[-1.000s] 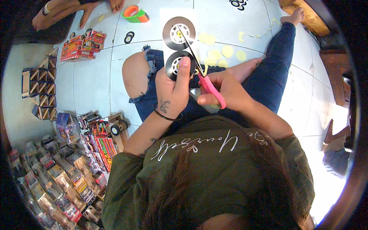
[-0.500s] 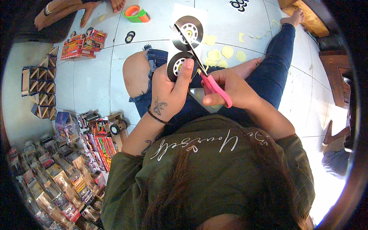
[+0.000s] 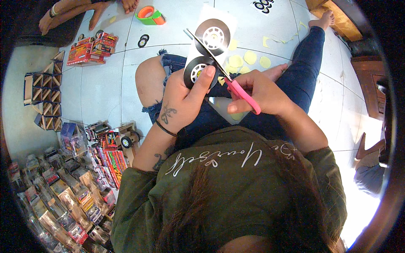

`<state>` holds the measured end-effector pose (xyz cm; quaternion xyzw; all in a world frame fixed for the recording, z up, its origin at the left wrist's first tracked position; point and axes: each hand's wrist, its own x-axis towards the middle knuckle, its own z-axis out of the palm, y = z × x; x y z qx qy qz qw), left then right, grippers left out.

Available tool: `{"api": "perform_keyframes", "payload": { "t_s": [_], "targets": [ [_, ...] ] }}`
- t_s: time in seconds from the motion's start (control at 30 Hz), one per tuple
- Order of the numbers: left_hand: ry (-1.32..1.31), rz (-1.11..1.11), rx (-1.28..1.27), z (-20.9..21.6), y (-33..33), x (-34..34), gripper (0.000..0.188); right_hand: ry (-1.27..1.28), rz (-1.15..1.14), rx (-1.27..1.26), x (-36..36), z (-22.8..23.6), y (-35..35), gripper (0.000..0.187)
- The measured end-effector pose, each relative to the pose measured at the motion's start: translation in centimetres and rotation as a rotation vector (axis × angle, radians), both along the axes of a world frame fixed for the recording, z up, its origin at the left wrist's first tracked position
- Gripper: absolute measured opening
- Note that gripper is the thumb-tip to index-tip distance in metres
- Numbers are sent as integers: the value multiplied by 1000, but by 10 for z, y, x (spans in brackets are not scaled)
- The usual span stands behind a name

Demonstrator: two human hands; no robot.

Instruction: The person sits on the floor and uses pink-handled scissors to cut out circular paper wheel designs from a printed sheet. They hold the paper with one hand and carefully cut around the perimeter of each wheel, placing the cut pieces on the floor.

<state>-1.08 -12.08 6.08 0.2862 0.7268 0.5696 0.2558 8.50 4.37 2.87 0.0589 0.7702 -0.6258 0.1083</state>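
Note:
My left hand is closed on a strip of white paper printed with two black wheel pictures, thumb pressed over the nearer wheel. The farther wheel stands out beyond my fingers. In my right hand is a pair of scissors with pink handles and dark blades. The blades cross the strip between the two wheels, one lying over the paper, its tip past the left edge. My fingers hide part of the handles.
Yellow paper rounds and scraps lie on the tiles beyond my lap. An orange-and-green tape roll, cut-out wheels and red toy trucks are farther left. Many packed toys stand at lower left. Another person's hand rests at upper left.
The paper strip has tilted and its far end has shifted right. My right hand and the scissors have moved slightly right; both hands keep their hold.

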Motion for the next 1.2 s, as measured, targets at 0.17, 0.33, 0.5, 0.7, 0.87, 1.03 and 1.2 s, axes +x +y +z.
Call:
{"api": "perform_keyframes", "payload": {
  "t_s": [0.17,0.33,0.5,0.7,0.87,1.03,1.2],
  "targets": [
    [16,-59,-13,5,0,-2,33,-7,19,-64,-1,6,4,43],
    [199,-72,88,4,4,-4,32,-29,30,7,-2,9,8,44],
    [20,-119,-7,6,-1,-6,34,-28,56,56,-4,8,11,45],
    [-33,-136,-41,8,-1,-7,36,-57,83,106,-4,11,16,46],
    [-8,-152,-70,9,-2,-8,36,-87,81,122,-5,12,19,48],
    [-106,-182,-74,5,-3,-11,34,-96,116,177,-6,12,23,49],
    [-84,-219,-141,3,-3,-14,34,-100,141,205,-7,16,27,50]
  ]
}}
